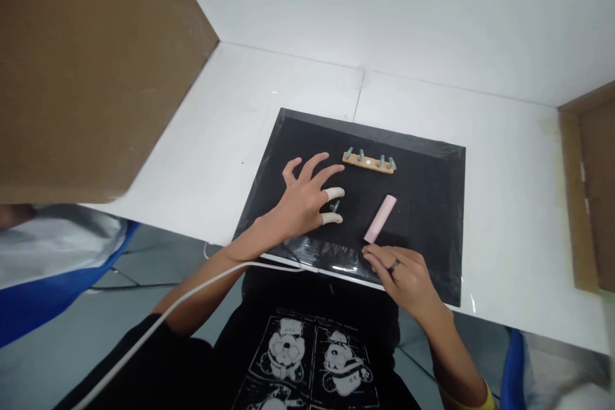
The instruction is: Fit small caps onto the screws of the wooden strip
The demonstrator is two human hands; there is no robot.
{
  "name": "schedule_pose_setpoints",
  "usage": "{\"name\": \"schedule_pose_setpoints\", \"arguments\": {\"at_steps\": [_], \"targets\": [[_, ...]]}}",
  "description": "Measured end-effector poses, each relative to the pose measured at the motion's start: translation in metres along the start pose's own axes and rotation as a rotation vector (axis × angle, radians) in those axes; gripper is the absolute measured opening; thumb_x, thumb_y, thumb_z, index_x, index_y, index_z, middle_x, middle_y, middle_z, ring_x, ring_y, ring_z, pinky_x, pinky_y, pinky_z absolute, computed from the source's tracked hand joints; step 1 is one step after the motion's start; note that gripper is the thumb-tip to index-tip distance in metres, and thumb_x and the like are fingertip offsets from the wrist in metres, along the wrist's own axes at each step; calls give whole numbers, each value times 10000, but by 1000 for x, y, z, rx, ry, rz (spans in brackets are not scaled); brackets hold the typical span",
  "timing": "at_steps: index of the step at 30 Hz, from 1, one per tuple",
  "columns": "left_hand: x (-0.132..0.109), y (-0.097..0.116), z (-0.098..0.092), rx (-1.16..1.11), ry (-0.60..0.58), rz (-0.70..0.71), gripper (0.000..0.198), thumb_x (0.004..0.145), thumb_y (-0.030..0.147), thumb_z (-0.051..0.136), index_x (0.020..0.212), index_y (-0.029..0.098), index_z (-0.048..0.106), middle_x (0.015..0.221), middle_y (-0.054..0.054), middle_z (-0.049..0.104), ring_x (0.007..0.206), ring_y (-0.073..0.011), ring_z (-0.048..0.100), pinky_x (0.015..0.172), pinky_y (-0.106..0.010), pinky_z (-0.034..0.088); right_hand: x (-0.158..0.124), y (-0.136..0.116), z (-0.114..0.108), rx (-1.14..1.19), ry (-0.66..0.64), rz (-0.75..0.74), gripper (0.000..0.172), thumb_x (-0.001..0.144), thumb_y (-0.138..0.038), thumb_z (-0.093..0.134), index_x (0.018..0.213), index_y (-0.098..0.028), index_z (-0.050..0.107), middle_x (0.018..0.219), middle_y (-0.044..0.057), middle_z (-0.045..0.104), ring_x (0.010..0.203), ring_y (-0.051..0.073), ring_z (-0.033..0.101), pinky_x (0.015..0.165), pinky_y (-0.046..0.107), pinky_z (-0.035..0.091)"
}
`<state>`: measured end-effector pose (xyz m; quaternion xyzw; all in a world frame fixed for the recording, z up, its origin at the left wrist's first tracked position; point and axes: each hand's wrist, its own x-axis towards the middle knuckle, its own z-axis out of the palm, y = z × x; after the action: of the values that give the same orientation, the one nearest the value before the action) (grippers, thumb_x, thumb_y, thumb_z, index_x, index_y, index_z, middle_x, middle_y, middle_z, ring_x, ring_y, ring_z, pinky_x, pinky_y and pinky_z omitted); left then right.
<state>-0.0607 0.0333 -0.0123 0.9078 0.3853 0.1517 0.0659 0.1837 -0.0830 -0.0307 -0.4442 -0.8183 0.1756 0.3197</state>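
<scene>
My left hand (303, 202) is over the black mat (423, 205) with its fingers spread and pale finger covers on the thumb and index finger. In the gap between those two fingertips is a small greenish metal piece (335, 205), like a bolt or wing screw; no firm grip on it shows. Near the mat's front edge, my right hand (403, 272) is pinched closed, a tiny tan bit barely showing at its fingertips. Just beyond them lies a pink bar (380, 219). Farther back, a tan strip (368, 162) carries several upright greenish metal pieces.
The mat lies on a white table (504, 205) against a white wall. Brown boards stand at the left (96, 77) and right (583, 205). A white cable (192, 295) crosses my left forearm. Blue-framed chairs are on both sides, and part of another person shows at far left.
</scene>
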Motion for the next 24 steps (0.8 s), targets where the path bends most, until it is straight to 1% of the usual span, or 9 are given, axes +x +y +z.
{"name": "schedule_pose_setpoints", "arguments": {"at_steps": [6, 11, 13, 14, 16, 17, 18, 21, 24], "targets": [[-3, -1, -2, -57, -32, -3, 417, 788, 460, 874, 1109, 234, 735, 1510, -170, 557, 1478, -459, 347, 1125, -673, 167, 11, 1, -15, 5, 44, 37, 181, 989, -103, 594, 1134, -177, 677, 832, 27, 760, 666, 153, 711, 655, 287, 573], [-8, 0, -11, -241, -10, 19, 609, 828, 624, 768, 1308, 264, 668, 1561, -184, 494, 1514, -436, 284, 1141, -635, 206, 22, 0, -25, 29, 173, 57, 214, 958, -88, 630, 1125, -208, 690, 789, -3, 752, 620, 135, 704, 640, 265, 593], [-9, 0, -18, -384, -33, 52, 716, 854, 639, 730, 1446, 273, 562, 1603, -180, 441, 1545, -405, 242, 1184, -611, 213, 28, -2, -26, 28, 246, 90, 181, 953, -102, 644, 1086, -209, 705, 711, -24, 722, 586, 130, 691, 619, 252, 589], [-8, 1, -21, -463, -57, 64, 796, 870, 625, 724, 1531, 269, 461, 1616, -181, 424, 1556, -386, 234, 1211, -598, 207, 32, -3, -25, 25, 287, 112, 163, 950, -112, 652, 1064, -209, 714, 678, -32, 706, 570, 129, 684, 606, 248, 585], [-6, 2, -28, -613, -130, 63, 942, 900, 579, 720, 1640, 255, 234, 1621, -178, 423, 1558, -348, 268, 1253, -566, 209, 41, -6, -22, 25, 387, 161, 143, 941, -126, 668, 1037, -212, 731, 684, -28, 709, 552, 128, 671, 585, 249, 575], [-5, 3, -32, -682, -175, 57, 963, 916, 557, 712, 1655, 253, 173, 1616, -171, 436, 1548, -332, 303, 1262, -544, 228, 46, -8, -20, 34, 435, 183, 145, 937, -128, 672, 1034, -216, 736, 714, -22, 721, 552, 126, 665, 577, 251, 570], [-3, 3, -34, -745, -219, 50, 944, 929, 547, 696, 1656, 252, 171, 1609, -162, 450, 1535, -319, 340, 1265, -521, 254, 52, -10, -18, 47, 480, 197, 151, 935, -126, 674, 1032, -222, 739, 746, -18, 732, 555, 121, 657, 573, 252, 565], [3, 6, -40, -874, -281, 56, 844, 945, 608, 630, 1620, 221, 305, 1607, -155, 453, 1505, -311, 403, 1263, -472, 310, 71, -16, -15, 75, 591, 183, 157, 933, -112, 673, 1009, -234, 737, 838, -6, 744, 635, 121, 662, 613, 264, 564], [7, 14, -42, -846, -281, 84, 921, 908, 683, 631, 1619, 200, 301, 1609, -147, 450, 1476, -313, 445, 1238, -440, 370, 90, -23, -15, 73, 674, 184, 122, 938, -127, 683, 978, -231, 732, 894, 10, 725, 746, 142, 682, 663, 299, 568]]}}
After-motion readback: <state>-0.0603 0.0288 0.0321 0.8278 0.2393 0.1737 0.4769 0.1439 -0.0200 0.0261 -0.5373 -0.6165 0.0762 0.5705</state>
